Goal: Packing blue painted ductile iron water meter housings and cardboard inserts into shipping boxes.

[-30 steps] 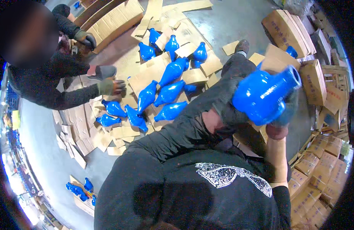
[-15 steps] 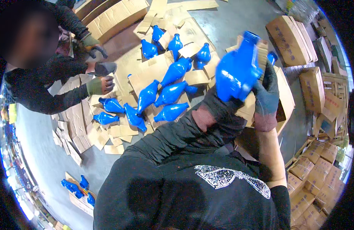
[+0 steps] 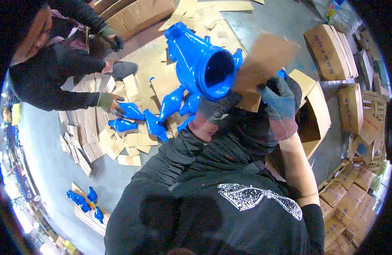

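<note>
In my gloved left hand (image 3: 215, 112) is a large glossy blue hollow casting (image 3: 189, 61), shaped like a pipe fitting. Its wide round mouth faces toward me and a narrower neck points up and left. The fingers of that hand are partly hidden under the casting. My gloved right hand (image 3: 281, 100), fingers closed, pinches a piece of brown cardboard (image 3: 266, 59) that is smeared by motion. The cardboard is just right of the casting's mouth. Behind the casting, several smaller-looking blue castings (image 3: 171, 104) lie on flattened cardboard.
At the left a co-worker's gloved hand (image 3: 113, 105) touches a blue casting (image 3: 132, 111). An open carton (image 3: 317, 114) stands right of my right arm. Stacked cartons (image 3: 351, 187) fill the lower right. More blue castings (image 3: 79, 199) lie on a board at lower left.
The blue casting moved left, away from my right hand, and its open mouth turned toward me. My right hand now holds the cardboard apart from it. The co-worker's hand reached a blue casting.
</note>
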`<state>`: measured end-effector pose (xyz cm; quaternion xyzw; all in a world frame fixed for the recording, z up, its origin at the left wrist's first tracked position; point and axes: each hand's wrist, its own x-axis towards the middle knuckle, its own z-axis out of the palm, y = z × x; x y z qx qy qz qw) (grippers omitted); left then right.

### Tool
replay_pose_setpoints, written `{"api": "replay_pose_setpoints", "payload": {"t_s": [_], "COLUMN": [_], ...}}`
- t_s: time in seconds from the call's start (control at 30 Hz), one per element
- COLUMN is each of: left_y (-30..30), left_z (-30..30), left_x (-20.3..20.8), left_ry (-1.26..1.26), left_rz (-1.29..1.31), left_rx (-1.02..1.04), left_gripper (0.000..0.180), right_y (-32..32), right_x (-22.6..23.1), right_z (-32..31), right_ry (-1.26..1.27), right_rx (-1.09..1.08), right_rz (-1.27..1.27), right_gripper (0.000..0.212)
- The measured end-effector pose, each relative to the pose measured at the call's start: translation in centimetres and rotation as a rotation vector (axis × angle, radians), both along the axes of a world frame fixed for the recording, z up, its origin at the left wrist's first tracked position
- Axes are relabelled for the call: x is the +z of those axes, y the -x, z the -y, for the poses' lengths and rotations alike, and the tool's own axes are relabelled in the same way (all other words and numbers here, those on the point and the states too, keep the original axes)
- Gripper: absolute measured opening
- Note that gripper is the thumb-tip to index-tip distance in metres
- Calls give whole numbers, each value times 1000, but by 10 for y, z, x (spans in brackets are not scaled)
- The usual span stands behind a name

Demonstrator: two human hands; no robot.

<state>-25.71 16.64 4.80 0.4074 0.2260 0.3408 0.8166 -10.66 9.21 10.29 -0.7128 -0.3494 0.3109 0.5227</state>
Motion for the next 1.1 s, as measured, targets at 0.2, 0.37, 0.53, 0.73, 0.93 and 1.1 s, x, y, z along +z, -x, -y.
{"api": "replay_pose_setpoints", "payload": {"t_s": [0.2,0.37,0.53,0.73,0.93,1.1], "left_y": [16,16,42,91,168,203], "left_z": [-13,-26,-41,-98,-153,-190], "left_x": [14,11,17,4,-48,-122], "left_ry": [68,-663,-586,-452,-701,-973], "left_rz": [-96,-367,-338,-748,-1177,-1821], "left_rx": [34,60,164,332,358,-36], "left_gripper": [33,31,35,36,43,43], "right_y": [11,8,16,-8,-58,-69], "right_x": [-16,-23,-12,0,0,1], "right_z": [6,0,-21,4,58,74], "right_ry": [12,-125,-34,-83,-238,-232], "right_rx": [3,-13,67,78,46,34], "right_rz": [-150,-519,-731,-829,-839,-805], "right_gripper": [34,28,36,47,42,37]}}
